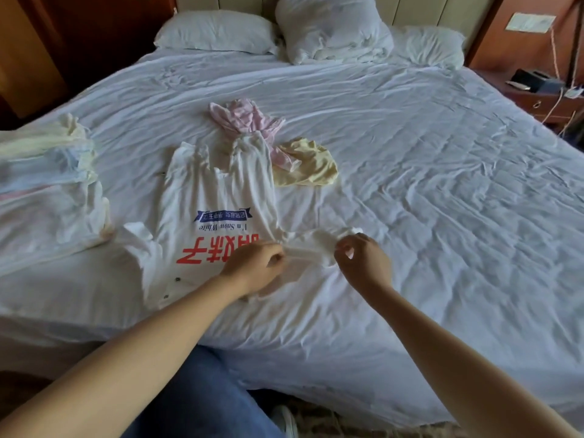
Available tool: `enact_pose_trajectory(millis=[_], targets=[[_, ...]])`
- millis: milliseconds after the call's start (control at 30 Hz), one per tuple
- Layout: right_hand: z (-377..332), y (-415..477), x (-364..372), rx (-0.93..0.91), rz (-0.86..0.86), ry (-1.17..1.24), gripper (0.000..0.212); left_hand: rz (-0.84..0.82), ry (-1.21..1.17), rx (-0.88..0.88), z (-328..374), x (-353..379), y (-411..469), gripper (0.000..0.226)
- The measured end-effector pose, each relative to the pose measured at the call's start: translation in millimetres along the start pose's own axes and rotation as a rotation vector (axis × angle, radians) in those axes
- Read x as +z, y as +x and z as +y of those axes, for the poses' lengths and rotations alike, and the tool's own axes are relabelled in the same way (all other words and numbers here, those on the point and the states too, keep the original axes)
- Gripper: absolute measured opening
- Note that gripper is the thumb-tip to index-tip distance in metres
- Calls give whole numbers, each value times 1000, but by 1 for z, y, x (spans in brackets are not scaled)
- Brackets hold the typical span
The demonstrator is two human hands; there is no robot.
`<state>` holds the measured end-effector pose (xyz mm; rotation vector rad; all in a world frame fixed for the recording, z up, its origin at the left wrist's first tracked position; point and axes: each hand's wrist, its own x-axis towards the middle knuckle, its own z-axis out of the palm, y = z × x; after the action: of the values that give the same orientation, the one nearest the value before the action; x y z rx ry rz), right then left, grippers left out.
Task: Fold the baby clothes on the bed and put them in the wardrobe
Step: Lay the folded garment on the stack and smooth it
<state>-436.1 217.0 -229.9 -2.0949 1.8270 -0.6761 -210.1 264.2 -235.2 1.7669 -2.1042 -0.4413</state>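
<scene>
While the white romper (215, 191) lies flat near the front edge of the bed (442, 184), I see my left hand (256, 263) and right hand (360, 257) each pinching its outstretched sleeve (316, 245), so I judge the sleeve fold is in hand and next calls for laying it inward across the chest.

Bed (442, 184): wrinkled white sheet. Nearest you, white romper (215, 191) spread flat, red print up. Just past it, crumpled pink garment (243, 118), touching yellow garment (309, 165) to its right. Pastel pile (47, 172) on your left edge. Pillows (215, 31) at the head.
</scene>
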Motion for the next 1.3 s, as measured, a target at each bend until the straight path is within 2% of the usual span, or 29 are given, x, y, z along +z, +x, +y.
enact_pose_trajectory(millis=[67,133,300,433,500,633,767,867,933,1000,1033,1200,1300], targets=[[-1,15,-2,-29,26,5,23,118,12,-37,5,2,8,12],[1,32,0,-51,24,-17,33,154,67,-45,3,10,14,21],[15,48,13,-32,-262,-188,48,48,135,-70,-6,35,17,51],[20,51,17,-29,-236,-190,47,-118,315,-123,-14,51,18,78],[22,56,16,1,-217,-172,40,-142,404,-119,-14,55,18,89],[14,64,1,188,-225,71,10,-161,404,-100,-17,56,19,101],[-13,72,-19,356,-244,407,12,-141,294,-85,-18,53,25,113],[-45,71,-29,356,-262,642,13,-238,105,-84,-16,37,27,108],[-71,68,-30,341,-287,741,16,-236,-272,-128,-15,19,23,81],[-98,65,-24,326,-344,824,17,-135,-652,-224,-20,2,17,51],[-111,64,-19,317,-377,846,18,-66,-779,-290,-25,-7,13,45],[-172,48,17,249,-590,700,16,138,-1271,-624,-56,-41,-10,47],[-188,41,36,158,-774,633,30,150,-1335,-662,-72,-52,-22,60]])
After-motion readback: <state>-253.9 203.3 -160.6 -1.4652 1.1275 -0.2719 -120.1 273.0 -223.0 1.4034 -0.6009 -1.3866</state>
